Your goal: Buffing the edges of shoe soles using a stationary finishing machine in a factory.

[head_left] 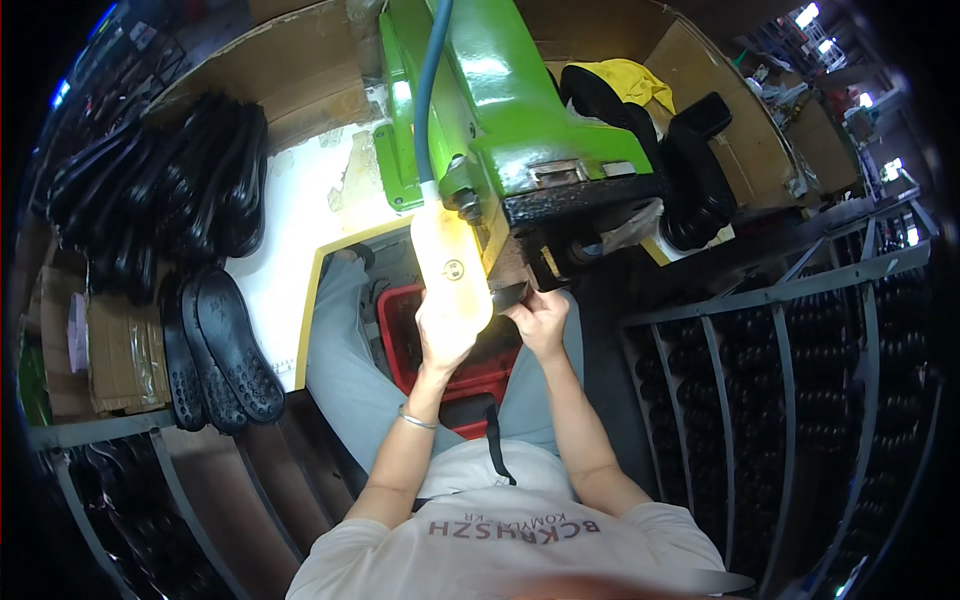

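In front of me stands a green machine (545, 110) with a dark working head (560, 215). My right hand (541, 322) is closed below this head, fingers pinching a black shoe sole (509, 296). Only a rounded end of the sole shows. My left hand (443, 345) is beside it, behind a brightly glowing lamp (452, 262). Lamp and glare hide most of its fingers, so its grip on the sole cannot be seen. A blue-grey tube (428, 105) runs down to the lamp.
Black soles (165, 180) are heaped at left, with several more (235, 345) at the white table's edge (290, 240). A red crate (405, 335) sits between my knees. Metal racks (790, 400) of black soles stand at right. A yellow cloth (625, 82) lies behind the machine.
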A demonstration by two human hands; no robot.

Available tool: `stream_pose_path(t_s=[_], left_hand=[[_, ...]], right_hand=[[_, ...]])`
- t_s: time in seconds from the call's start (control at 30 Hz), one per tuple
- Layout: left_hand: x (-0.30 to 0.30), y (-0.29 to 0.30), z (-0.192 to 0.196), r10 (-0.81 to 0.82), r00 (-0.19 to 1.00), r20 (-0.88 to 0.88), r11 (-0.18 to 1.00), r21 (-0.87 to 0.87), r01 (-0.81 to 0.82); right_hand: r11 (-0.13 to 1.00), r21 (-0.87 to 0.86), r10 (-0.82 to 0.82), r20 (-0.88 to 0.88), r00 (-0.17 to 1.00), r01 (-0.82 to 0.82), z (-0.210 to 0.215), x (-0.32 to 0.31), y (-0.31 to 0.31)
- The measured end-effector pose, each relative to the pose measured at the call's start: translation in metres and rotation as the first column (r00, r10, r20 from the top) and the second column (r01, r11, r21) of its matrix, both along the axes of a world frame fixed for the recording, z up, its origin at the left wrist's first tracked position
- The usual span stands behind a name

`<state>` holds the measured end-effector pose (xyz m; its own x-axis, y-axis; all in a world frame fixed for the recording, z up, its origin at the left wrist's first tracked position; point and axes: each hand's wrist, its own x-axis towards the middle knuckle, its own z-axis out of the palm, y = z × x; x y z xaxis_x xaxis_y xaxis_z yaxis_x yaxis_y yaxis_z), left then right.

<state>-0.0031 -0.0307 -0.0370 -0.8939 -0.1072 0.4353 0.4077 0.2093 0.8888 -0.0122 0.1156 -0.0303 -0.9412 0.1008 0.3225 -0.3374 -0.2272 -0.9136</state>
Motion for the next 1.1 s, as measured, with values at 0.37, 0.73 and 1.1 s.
stream_pose_path(t_s=[0.37, 0.73, 1.1], left_hand=[[0.008, 0.033, -0.064, -0.067, 0.992, 0.106, 0.88, 0.476, 0.008], [0.026, -0.031, 0.005, -0.182, 0.974, 0.137, 0.707, 0.706, 0.033], [0.06, -0.031, 0.048, -0.265, 0.909, -0.322, 0.958, -0.196, 0.21]], right_hand=[[0.962, -0.221, -0.102, 0.255, 0.962, 0.161, -0.08, -0.001, 0.086], [0.622, 0.663, -0.304, -0.286, 0.909, 0.417, 0.103, 0.011, 0.065], [0.91, -0.401, 0.31, 0.49, 0.815, -0.105, 0.072, 0.063, 0.018]])
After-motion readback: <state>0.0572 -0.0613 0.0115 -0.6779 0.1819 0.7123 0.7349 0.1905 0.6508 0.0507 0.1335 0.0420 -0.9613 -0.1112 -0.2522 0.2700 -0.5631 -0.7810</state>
